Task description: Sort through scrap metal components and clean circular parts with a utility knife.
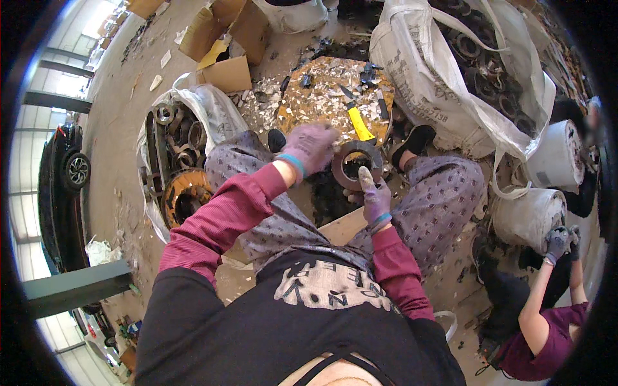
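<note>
A dark, thick ring (367,153) with a round hole is in my gloved right hand (375,196), the thumb over its near rim and the other fingers underneath. Beside the ring's left edge is my gloved left hand (309,148), its fingers curled closed. Whatever those fingers hold, if anything, is hidden. Just beyond the ring lies a knife with a yellow handle (358,122), its blade pointing away from me. It rests on a round wooden work surface (296,103) strewn with pale chips and dark scraps.
A large white sack (418,71) of dark rings stands at the far right, and a smaller white sack (222,112) of rings at left. An open cardboard box (228,74) lies beyond. At right, a person's gloved hands (559,243) touch a white bucket (524,215).
</note>
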{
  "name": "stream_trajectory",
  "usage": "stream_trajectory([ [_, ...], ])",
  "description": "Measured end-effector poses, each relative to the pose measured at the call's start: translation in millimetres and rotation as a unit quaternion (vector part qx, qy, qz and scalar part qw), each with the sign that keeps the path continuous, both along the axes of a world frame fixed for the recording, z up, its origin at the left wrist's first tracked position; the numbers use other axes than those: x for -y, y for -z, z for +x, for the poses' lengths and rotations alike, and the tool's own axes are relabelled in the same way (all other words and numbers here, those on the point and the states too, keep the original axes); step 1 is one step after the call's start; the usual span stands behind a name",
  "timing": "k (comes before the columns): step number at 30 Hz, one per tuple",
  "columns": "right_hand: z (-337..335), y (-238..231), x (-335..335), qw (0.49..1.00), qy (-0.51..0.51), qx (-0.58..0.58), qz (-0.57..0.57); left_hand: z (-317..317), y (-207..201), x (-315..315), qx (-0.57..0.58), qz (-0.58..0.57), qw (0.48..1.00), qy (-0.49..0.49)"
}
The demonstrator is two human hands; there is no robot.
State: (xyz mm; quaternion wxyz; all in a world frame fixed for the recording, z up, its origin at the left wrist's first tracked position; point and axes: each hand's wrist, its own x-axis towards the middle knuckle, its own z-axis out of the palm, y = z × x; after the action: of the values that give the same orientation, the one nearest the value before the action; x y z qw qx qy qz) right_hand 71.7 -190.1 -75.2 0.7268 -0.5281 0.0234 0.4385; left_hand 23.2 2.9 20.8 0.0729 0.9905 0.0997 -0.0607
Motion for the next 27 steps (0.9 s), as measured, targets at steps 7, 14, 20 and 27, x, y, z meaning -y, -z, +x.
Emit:
stream_trajectory([
  [7, -7, 41, 7, 0.985, -0.031, 0.168, -0.021, 46, -5, 58, -0.167, 0.011, 0.979, 0.113],
  [14, -32, 64, 19, 0.979, -0.05, 0.167, -0.102, 35, 19, 66, -0.242, 0.062, 0.946, 0.204],
  [20, -18, 53, 6, 0.942, -0.081, 0.283, -0.162, 24, 33, 45, -0.099, 0.089, 0.978, 0.163],
  [27, -10, 17, 4, 0.987, -0.043, 0.094, -0.127, 69, -11, -36, 0.074, -0.005, 0.997, -0.033],
])
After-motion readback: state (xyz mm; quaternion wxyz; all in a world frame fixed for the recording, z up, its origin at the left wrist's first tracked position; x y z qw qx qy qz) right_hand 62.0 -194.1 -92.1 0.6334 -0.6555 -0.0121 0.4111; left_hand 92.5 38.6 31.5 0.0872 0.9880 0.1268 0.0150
